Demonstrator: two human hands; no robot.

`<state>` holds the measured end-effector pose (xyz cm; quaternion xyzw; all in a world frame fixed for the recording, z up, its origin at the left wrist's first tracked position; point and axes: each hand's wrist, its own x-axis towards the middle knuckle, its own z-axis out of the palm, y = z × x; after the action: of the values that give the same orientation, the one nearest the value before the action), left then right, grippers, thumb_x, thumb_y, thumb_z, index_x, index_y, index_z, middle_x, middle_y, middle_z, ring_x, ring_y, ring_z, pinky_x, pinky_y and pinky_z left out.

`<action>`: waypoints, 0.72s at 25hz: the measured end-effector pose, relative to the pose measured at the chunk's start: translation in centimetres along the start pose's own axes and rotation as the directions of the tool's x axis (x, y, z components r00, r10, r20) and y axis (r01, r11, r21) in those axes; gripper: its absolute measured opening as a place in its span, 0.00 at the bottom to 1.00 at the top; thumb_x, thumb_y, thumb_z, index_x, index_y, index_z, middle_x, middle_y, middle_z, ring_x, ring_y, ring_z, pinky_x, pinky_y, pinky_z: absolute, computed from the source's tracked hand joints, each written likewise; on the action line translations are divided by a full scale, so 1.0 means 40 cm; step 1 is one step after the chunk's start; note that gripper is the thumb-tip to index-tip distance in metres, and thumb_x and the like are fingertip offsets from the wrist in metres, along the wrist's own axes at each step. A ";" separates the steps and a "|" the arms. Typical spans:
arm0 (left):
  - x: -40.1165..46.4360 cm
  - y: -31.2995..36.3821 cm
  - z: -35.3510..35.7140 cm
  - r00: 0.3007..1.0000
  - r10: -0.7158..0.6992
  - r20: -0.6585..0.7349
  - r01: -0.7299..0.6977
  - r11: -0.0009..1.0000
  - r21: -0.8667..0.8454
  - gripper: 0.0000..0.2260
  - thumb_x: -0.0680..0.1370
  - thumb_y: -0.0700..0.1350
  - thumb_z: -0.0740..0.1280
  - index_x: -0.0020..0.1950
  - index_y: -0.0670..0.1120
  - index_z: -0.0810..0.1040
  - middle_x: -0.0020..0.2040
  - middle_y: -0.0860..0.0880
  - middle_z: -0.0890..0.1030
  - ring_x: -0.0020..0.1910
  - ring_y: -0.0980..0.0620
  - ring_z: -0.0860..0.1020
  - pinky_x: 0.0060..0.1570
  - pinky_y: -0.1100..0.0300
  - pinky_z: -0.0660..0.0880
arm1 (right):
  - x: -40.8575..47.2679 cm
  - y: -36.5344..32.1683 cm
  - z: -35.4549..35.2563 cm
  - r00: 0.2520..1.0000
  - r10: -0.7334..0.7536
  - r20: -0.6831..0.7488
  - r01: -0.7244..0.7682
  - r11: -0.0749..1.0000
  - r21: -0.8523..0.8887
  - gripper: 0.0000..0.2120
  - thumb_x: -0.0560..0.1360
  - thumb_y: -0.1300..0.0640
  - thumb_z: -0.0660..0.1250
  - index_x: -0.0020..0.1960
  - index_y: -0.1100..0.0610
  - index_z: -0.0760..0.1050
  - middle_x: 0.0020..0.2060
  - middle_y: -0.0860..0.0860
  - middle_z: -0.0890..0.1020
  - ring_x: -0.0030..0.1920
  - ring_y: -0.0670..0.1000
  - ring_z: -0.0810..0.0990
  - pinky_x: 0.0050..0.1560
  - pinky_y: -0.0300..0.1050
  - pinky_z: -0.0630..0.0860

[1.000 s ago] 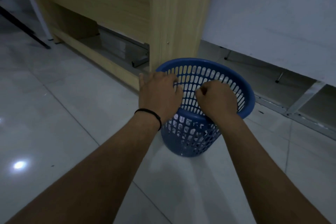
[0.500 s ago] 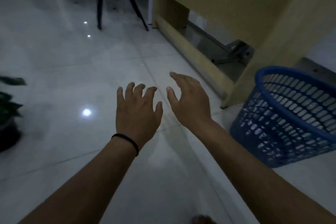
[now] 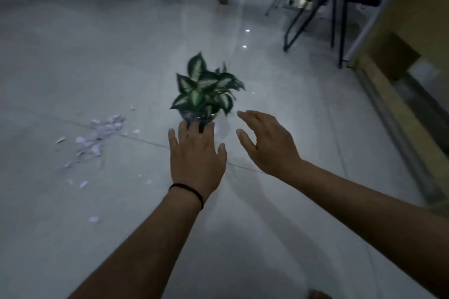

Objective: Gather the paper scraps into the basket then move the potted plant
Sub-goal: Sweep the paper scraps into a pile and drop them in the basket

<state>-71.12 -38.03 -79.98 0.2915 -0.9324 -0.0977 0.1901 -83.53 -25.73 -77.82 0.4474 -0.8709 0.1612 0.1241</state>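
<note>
**Q:** Where are your hands, and what state are they in?

**A:** Both out in front of me, low over the floor (image 3: 73, 60). Left hand (image 3: 195, 156) palm down, fingers (image 3: 182, 130) spread and released, tips overlapping the near base of the potted plant (image 3: 205, 91); I cannot tell whether they touch it. Right hand (image 3: 266, 143) just to the plant's right, open and curved, holding nothing.

**Q:** Why that shape?

**A:** My judgement: one hand per side, set to cup the pot from both flanks so the leafy top stays upright on the lift.

**Q:** And the paper scraps?

**A:** Paper scraps (image 3: 97, 137) lie scattered on the tiles, left of the plant, a loose heap with strays nearer me. The basket is not in view.

**Q:** So the gathering isn't finished?

**A:** Not by the look of it. Scraps remain on the floor, yet the hands frame the plant. Possibly it is being cleared aside first.

**Q:** Anything nearby?

**A:** A folding chair (image 3: 335, 5) stands well beyond, right.
</note>
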 end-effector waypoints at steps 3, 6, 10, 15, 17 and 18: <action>-0.066 -0.156 -0.018 0.988 -0.151 -0.004 0.151 0.988 0.027 0.25 0.79 0.57 0.59 0.73 0.48 0.68 0.70 0.41 0.71 0.73 0.38 0.63 0.73 0.38 0.56 | 0.038 -0.128 0.073 0.983 -0.156 0.101 0.155 0.988 0.019 0.26 0.80 0.40 0.53 0.74 0.50 0.70 0.68 0.51 0.77 0.67 0.53 0.74 0.60 0.51 0.77; -0.095 -0.267 0.024 0.954 -0.284 0.092 0.280 0.959 0.054 0.27 0.79 0.58 0.58 0.76 0.48 0.63 0.73 0.41 0.67 0.75 0.38 0.59 0.74 0.40 0.52 | 0.067 -0.198 0.186 0.967 -0.221 0.131 0.212 0.974 0.075 0.27 0.80 0.40 0.54 0.73 0.52 0.71 0.66 0.54 0.77 0.67 0.55 0.74 0.58 0.51 0.77; -0.170 -0.408 0.103 0.870 -0.460 0.178 0.448 0.888 0.106 0.29 0.80 0.59 0.55 0.78 0.49 0.57 0.76 0.41 0.61 0.76 0.38 0.55 0.75 0.41 0.51 | 0.072 -0.278 0.382 0.932 -0.255 0.258 0.223 0.963 0.148 0.29 0.80 0.38 0.54 0.76 0.52 0.66 0.70 0.56 0.74 0.69 0.57 0.72 0.63 0.53 0.75; -0.227 -0.554 0.199 0.762 -0.611 0.215 0.574 0.791 0.213 0.32 0.80 0.61 0.54 0.80 0.49 0.50 0.78 0.39 0.55 0.77 0.37 0.51 0.75 0.41 0.51 | 0.060 -0.353 0.611 0.853 -0.287 0.436 0.225 0.956 0.189 0.38 0.77 0.32 0.55 0.80 0.52 0.56 0.76 0.56 0.65 0.76 0.56 0.64 0.72 0.56 0.69; -0.258 -0.592 0.246 0.712 -0.664 0.230 0.619 0.748 0.240 0.34 0.80 0.62 0.53 0.80 0.49 0.46 0.79 0.38 0.51 0.77 0.36 0.50 0.75 0.42 0.51 | 0.038 -0.375 0.696 0.825 -0.235 0.514 0.163 0.970 0.181 0.44 0.75 0.29 0.54 0.81 0.53 0.49 0.79 0.58 0.58 0.78 0.59 0.58 0.75 0.58 0.63; -0.267 -0.605 0.267 0.685 -0.690 0.234 0.643 0.723 0.253 0.35 0.80 0.63 0.53 0.80 0.49 0.44 0.79 0.38 0.49 0.78 0.36 0.49 0.75 0.42 0.51 | 0.021 -0.376 0.735 0.813 -0.209 0.544 0.146 0.977 0.158 0.46 0.74 0.28 0.54 0.82 0.54 0.45 0.80 0.59 0.54 0.80 0.59 0.54 0.77 0.59 0.59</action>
<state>-55.19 -50.68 -99.95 0.6052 -0.7840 -0.1346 -0.0309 -73.79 -46.12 -101.94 0.5602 -0.8134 0.0588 -0.1452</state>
